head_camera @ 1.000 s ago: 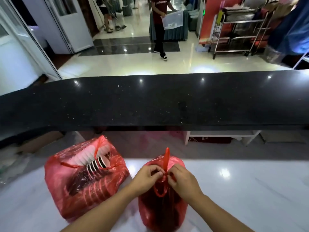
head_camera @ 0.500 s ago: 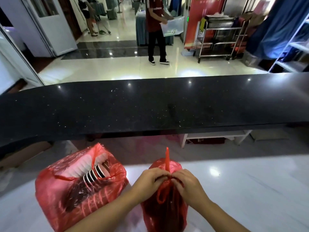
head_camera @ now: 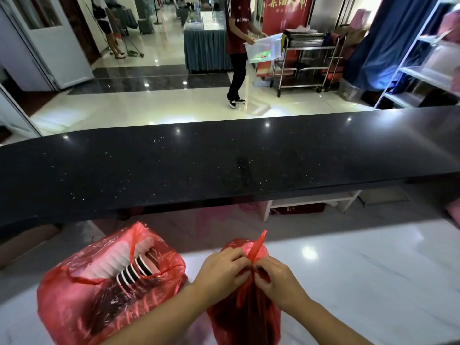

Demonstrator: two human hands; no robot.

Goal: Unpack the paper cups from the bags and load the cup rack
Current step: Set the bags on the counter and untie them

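Both left hand [head_camera: 221,270] and right hand [head_camera: 276,280] still pinch the knot [head_camera: 252,268] of the tied bag [head_camera: 249,324], unopened as before; unpacking pends.

We see a bright interior where overhead lamps leave small glare spots on the glossy floor [head_camera: 174,105], the black ledge [head_camera: 224,158] and the white tabletop [head_camera: 348,270]. Wide-angle distortion bows the ledge. The right-edge shelving [head_camera: 423,58] blurs bluish, and the tied red bag [head_camera: 244,319] looks dark and soft.
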